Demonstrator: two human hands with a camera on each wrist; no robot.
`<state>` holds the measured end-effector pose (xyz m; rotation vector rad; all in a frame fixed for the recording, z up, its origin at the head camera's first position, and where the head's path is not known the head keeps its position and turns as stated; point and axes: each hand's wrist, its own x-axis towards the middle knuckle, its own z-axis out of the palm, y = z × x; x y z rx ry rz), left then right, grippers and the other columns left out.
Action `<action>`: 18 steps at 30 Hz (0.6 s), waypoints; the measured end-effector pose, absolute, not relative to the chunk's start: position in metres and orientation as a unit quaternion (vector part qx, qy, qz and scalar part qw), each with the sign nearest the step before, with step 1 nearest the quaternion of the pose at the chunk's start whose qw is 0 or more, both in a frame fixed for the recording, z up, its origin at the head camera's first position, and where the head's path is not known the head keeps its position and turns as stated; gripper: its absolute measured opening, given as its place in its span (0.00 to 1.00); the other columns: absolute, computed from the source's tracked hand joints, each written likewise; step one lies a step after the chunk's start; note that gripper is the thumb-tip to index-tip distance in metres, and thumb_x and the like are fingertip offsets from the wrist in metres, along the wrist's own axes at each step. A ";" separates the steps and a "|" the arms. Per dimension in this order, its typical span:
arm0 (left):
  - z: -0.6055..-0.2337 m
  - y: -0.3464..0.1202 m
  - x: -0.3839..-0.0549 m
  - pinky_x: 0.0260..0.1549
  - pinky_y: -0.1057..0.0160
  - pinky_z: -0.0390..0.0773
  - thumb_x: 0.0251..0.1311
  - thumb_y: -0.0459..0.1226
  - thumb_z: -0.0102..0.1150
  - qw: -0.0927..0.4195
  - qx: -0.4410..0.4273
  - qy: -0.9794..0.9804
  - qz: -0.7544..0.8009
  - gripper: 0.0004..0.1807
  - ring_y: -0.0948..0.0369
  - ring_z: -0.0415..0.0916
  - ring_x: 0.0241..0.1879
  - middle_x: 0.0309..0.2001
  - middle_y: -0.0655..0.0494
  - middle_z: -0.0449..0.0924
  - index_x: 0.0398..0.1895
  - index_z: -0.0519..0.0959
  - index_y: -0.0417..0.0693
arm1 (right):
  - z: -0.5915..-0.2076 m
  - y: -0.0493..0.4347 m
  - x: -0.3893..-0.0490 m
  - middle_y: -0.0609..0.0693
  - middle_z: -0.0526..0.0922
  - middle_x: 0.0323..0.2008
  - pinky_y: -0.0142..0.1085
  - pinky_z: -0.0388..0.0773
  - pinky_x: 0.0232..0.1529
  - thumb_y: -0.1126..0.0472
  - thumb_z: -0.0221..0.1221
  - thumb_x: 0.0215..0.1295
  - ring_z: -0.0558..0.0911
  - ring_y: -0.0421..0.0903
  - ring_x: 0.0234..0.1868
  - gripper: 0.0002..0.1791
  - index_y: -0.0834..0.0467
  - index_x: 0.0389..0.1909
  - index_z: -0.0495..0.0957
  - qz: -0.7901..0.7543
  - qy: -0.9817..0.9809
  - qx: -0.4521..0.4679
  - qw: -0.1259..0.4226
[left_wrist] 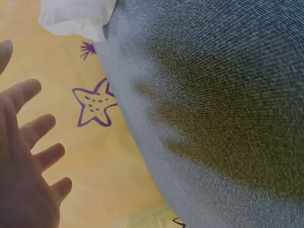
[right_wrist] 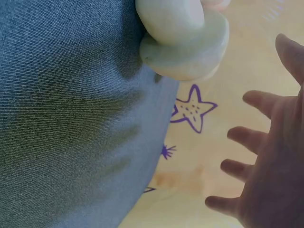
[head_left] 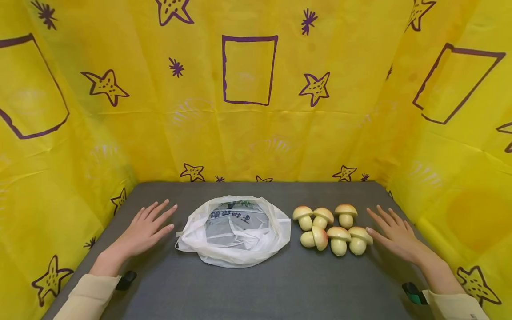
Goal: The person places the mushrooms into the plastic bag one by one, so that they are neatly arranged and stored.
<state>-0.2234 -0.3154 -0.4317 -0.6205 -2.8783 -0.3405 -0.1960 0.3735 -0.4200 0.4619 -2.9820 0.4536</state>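
Note:
A white plastic bag with dark printing lies on the grey table, its mouth spread wide and facing up. To its right sit several toy mushrooms with cream stems and orange-tinged caps, grouped in two rough rows. My left hand, fingers spread, is left of the bag and apart from it; the left wrist view shows that hand holding nothing. On the other side, my right hand is also spread and holds nothing, its thumb near the rightmost mushroom. One mushroom appears close up in the right wrist view.
Yellow cloth with purple stars and frames hangs behind the table and along both sides. The grey table reaches forward below the bag and mushrooms. Dark bands sit at the sleeve cuffs.

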 end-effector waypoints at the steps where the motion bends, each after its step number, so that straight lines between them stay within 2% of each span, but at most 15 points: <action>1: -0.432 -0.315 -0.224 0.66 0.37 0.39 0.67 0.52 0.47 0.093 -0.211 -0.966 -0.116 0.33 0.38 0.46 0.70 0.73 0.43 0.52 0.73 0.57 0.56 | -0.420 0.374 -0.196 0.65 0.44 0.73 0.75 0.43 0.52 0.46 0.48 0.70 0.42 0.72 0.70 0.38 0.45 0.75 0.42 0.151 -0.976 0.153 0.047; 9: -0.436 -0.314 -0.229 0.61 0.38 0.53 0.65 0.50 0.52 0.129 -0.233 -0.954 -0.141 0.31 0.40 0.56 0.66 0.68 0.42 0.62 0.70 0.63 0.51 | -0.422 0.376 -0.195 0.71 0.53 0.69 0.73 0.51 0.52 0.49 0.53 0.68 0.48 0.72 0.69 0.38 0.63 0.71 0.54 0.161 -0.970 0.166 0.073; 14: -0.436 -0.311 -0.230 0.58 0.40 0.59 0.65 0.51 0.52 0.116 -0.220 -0.951 -0.181 0.31 0.44 0.62 0.63 0.65 0.45 0.67 0.68 0.66 0.47 | -0.423 0.376 -0.191 0.73 0.57 0.67 0.70 0.50 0.56 0.52 0.57 0.65 0.50 0.73 0.68 0.37 0.67 0.69 0.57 0.205 -0.959 0.173 0.091; 18: -0.436 -0.307 -0.229 0.57 0.41 0.62 0.64 0.52 0.53 0.111 -0.205 -0.951 -0.203 0.31 0.46 0.66 0.60 0.62 0.45 0.71 0.65 0.69 0.44 | -0.425 0.375 -0.187 0.73 0.60 0.65 0.69 0.55 0.53 0.53 0.60 0.62 0.57 0.74 0.64 0.38 0.67 0.67 0.60 0.214 -0.957 0.169 0.102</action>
